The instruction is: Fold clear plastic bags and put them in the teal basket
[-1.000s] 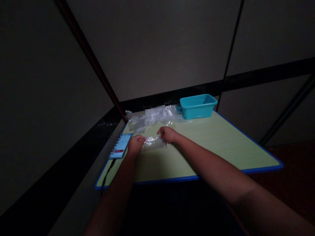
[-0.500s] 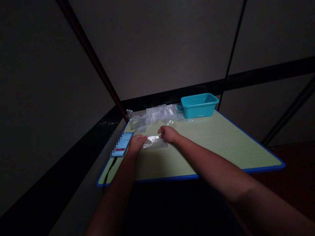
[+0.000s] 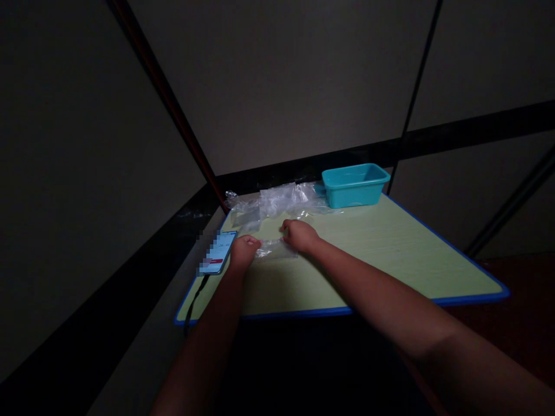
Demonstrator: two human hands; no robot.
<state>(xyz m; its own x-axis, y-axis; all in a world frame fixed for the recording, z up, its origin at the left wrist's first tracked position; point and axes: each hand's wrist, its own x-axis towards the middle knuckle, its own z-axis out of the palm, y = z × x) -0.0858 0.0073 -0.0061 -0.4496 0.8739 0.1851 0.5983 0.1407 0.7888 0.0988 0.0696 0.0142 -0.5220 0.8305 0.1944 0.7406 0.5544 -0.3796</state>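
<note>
A small clear plastic bag (image 3: 277, 249) is stretched between my two hands, low over the light green table (image 3: 381, 254). My left hand (image 3: 245, 251) pinches its left end between thumb and fingers. At the other end, my right hand (image 3: 300, 236) is closed on the bag's upper right edge, with fingers curled. Behind them lies a loose spread of clear plastic bags (image 3: 281, 199) along the table's far side. I cannot make out anything inside the held bag.
A turquoise plastic basket (image 3: 358, 195) stands at the far right of the bags. Beside my left forearm lies a phone (image 3: 219, 254) with a lit screen and a black strap (image 3: 193, 300). Dark wall panels (image 3: 303, 86) border the table behind and at left.
The held bag looks flatter and its shine has shifted toward the left end. Both hands keep their grip with little movement. The whole view has shifted slightly.
</note>
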